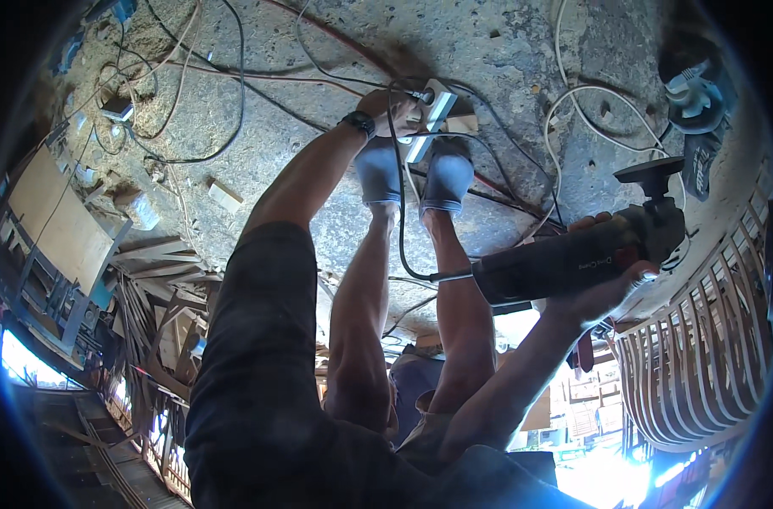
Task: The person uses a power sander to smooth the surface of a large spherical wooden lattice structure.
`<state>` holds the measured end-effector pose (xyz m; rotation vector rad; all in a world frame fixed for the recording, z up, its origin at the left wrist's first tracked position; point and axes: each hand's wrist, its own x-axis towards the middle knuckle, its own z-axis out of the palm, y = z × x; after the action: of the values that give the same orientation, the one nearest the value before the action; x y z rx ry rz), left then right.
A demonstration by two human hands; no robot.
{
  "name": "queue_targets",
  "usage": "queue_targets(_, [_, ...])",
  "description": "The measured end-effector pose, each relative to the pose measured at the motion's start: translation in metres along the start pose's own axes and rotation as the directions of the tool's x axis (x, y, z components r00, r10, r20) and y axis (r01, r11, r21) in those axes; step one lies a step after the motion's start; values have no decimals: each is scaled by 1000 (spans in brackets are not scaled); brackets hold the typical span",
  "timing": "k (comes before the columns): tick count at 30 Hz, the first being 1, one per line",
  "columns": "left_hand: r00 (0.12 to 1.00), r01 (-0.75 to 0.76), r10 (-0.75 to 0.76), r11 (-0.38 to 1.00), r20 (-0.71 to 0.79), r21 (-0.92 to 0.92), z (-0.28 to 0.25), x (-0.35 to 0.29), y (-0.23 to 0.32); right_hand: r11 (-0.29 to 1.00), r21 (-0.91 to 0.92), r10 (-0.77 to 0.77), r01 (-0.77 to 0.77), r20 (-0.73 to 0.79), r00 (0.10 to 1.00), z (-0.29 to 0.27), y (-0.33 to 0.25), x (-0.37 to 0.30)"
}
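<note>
Angle grinder (565,260) held in right hand (603,293); left hand (391,110) at power strip (435,119).
The angle grinder, at 3 o'clock, is gripped around its body; its disc (648,170) is positioned at 2 o'clock. The left hand is placed beside the power strip at 12 o'clock; whether a plug is grasped cannot be told. The black cord (448,276) is routed from the grinder's rear toward the left hand.

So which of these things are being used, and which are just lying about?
In use, it seems:
power tool, in the right hand
its black cord
power strip, at the left hand

Apparently just lying about:
second power tool
wood block
tan board
</note>
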<state>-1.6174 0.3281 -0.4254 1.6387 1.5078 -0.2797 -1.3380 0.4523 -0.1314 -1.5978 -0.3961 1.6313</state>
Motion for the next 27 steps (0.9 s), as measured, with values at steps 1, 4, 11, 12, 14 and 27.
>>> queue_targets(1, [1000, -12, 12, 1000, -26, -4, 3, -3, -3, 1000, 5, 12, -12, 21, 1000, 0, 0, 1])
queue_targets(4, [986, 137, -147, 982, -75, -126, 15, -23, -5, 997, -58, -57, 54, -56, 997, 0, 1, 4])
queue_targets(11, [996, 80, -51, 846, 69, -527, -45, -216, -130, 996, -86, -43, 37, -69, 997, -16, 6, 10])
queue_targets(12, [870, -206, -204, 678, -449, -706, -63, -265, -176, 990, -127, -70, 57, -105, 992, -19, 7, 10])
queue_targets(14, [530, 228, -558, 819, -638, -527, -84, -355, -264, 991, -110, -88, 80, -67, 994, -24, 9, 12])
queue_targets(27, [809, -106, 2, 984, -588, -142, 37, -71, -73, 994, 45, -88, 95, -142, 986, -50, 15, 6])
